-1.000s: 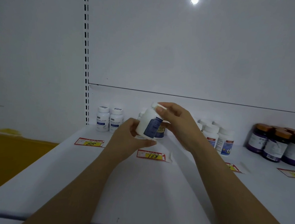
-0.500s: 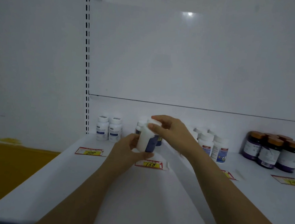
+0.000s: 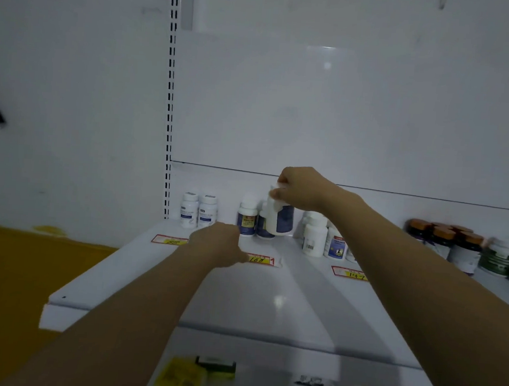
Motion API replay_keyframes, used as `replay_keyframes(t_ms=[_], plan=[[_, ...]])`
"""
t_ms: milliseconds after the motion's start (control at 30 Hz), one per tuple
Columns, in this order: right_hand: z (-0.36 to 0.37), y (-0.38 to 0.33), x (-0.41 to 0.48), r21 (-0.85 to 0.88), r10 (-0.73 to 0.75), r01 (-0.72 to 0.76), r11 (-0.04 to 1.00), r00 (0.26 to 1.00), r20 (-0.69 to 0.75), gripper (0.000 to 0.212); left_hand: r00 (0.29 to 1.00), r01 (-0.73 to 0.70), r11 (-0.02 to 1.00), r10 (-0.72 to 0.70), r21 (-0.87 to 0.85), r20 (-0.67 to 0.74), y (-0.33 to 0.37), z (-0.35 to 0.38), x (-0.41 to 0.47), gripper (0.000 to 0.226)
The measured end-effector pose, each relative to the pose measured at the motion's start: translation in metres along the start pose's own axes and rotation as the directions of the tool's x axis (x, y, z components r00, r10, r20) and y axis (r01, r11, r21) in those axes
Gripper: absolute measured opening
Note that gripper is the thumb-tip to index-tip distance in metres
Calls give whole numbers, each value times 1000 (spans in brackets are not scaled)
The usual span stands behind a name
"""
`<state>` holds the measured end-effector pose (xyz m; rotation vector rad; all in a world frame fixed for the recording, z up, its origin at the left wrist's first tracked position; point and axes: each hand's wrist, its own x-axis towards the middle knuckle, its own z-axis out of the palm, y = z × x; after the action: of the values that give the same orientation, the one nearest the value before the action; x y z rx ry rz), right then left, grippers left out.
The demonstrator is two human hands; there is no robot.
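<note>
At the back of the shelf [image 3: 268, 309], the right hand [image 3: 301, 187] pinches the white bottle [image 3: 279, 223] by its cap, upright among other bottles [image 3: 246, 222]. Rigid plastic, likely light and smooth-sided, so the cap or label band gives the surest hold. The left hand [image 3: 215, 244] hovers empty, fingers seemingly relaxed, near a price tag [image 3: 260, 259]

White bottle [image 3: 278, 222]: cap hidden under fingers of right hand [image 3: 302, 187]; its print too small to read.
Left hand [image 3: 215, 244]: fingers out of sight; covers left end of price tag [image 3: 261, 259].
Green-labelled bottles [image 3: 504, 258], far right: blurred, cut by edge.
</note>
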<state>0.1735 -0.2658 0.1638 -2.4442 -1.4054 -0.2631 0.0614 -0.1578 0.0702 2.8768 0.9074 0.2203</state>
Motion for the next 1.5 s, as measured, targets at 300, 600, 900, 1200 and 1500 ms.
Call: replay_keyframes(t_ms=[300, 600, 900, 1200, 1500], plan=[[0, -41, -16, -18, -95, 96, 995, 995, 38, 40, 996, 72, 997, -73, -15, -55, -17, -12, -49, 40], [22, -154, -1, 102, -343, 338, 936, 939, 36, 38, 960, 270, 960, -263, 71, -97, -105, -37, -108, 40], [78, -336, 5, 286, -544, 509, 812, 837, 53, 37, 815, 571, 821, -561, 30, -145, -256, -57, -212, 44], [181, -492, 19, 352, -686, 609, 711, 712, 153, 32, 687, 725, 689, -721, 11, -84, -387, -20, -273, 33], [315, -571, 102, 365, -702, 602, 710, 642, 308, 28, 655, 755, 655, -755, -15, 26, -513, 45, -220, 22]])
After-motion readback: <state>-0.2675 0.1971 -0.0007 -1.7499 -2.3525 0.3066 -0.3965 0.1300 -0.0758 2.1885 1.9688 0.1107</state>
